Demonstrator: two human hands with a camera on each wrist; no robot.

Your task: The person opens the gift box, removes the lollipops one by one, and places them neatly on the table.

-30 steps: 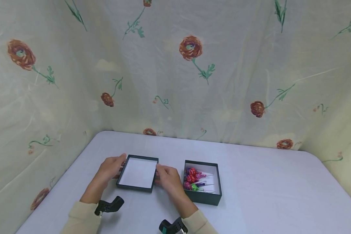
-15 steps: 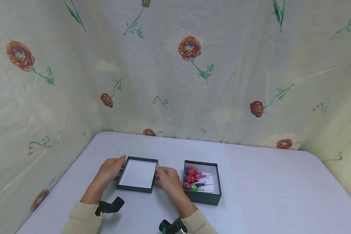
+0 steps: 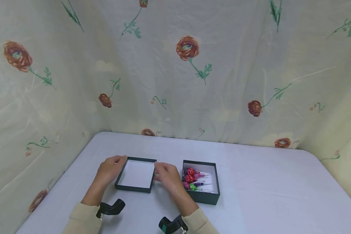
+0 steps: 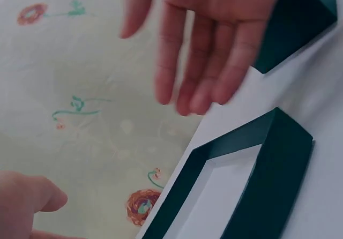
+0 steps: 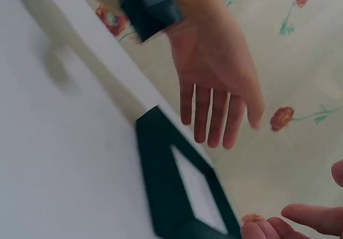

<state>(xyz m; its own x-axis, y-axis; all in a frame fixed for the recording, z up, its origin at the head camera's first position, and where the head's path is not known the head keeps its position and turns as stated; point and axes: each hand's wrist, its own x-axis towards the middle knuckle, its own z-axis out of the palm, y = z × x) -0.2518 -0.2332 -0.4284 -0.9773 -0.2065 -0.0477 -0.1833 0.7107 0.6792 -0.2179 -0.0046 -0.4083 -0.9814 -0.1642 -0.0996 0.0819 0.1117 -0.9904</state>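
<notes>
A dark green square box lid lies upturned on the table, its white inside showing. My left hand is at its left edge, and my right hand is at its right edge. In the left wrist view the right hand has straight fingers, apart from the lid. The right wrist view shows the left hand likewise straight-fingered and off the lid. To the right stands the matching open box, with several wrapped lollipops inside, sticks pointing right.
The white table stretches to the right of the box. Behind it hangs a pale curtain printed with flowers, which also runs along both sides. A black wrist camera is strapped on each forearm.
Both hands have let go of the lid, which now rests on the table, slightly lower in view than at first. The lollipop box stays where it was.
</notes>
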